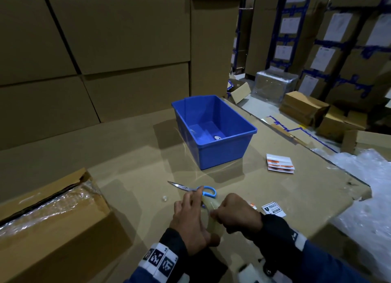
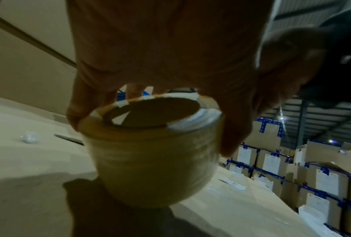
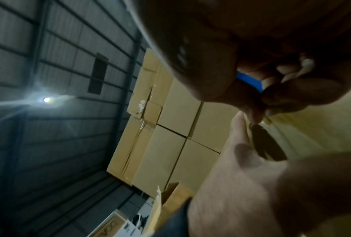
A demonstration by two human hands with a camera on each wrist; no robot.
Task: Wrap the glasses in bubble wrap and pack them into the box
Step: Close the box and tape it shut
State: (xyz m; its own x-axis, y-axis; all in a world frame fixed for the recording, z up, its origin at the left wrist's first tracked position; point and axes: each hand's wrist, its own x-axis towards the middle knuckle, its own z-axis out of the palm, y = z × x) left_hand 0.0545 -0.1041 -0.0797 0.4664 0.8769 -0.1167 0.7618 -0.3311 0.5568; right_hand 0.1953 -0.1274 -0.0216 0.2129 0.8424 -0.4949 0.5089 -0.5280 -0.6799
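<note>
My left hand (image 1: 190,219) grips a roll of clear packing tape (image 1: 211,218) just above the cardboard tabletop, with its fingers curled over the rim. In the left wrist view the tape roll (image 2: 150,160) fills the middle under my fingers. My right hand (image 1: 237,213) is curled against the roll's right side, and its fingertips (image 3: 271,102) pinch at the tape's edge. The blue plastic bin (image 1: 224,155) stands further back at centre, with a small pale object (image 1: 217,137) on its floor. An open cardboard box (image 1: 53,225) lined with bubble wrap sits at my left.
Blue-handled scissors (image 1: 192,188) lie just beyond my hands. A stack of labels (image 1: 279,163) and a fragile sticker (image 1: 273,209) lie to the right. Loose bubble wrap (image 1: 370,187) spreads past the table's right edge. Stacked cartons wall the back and left.
</note>
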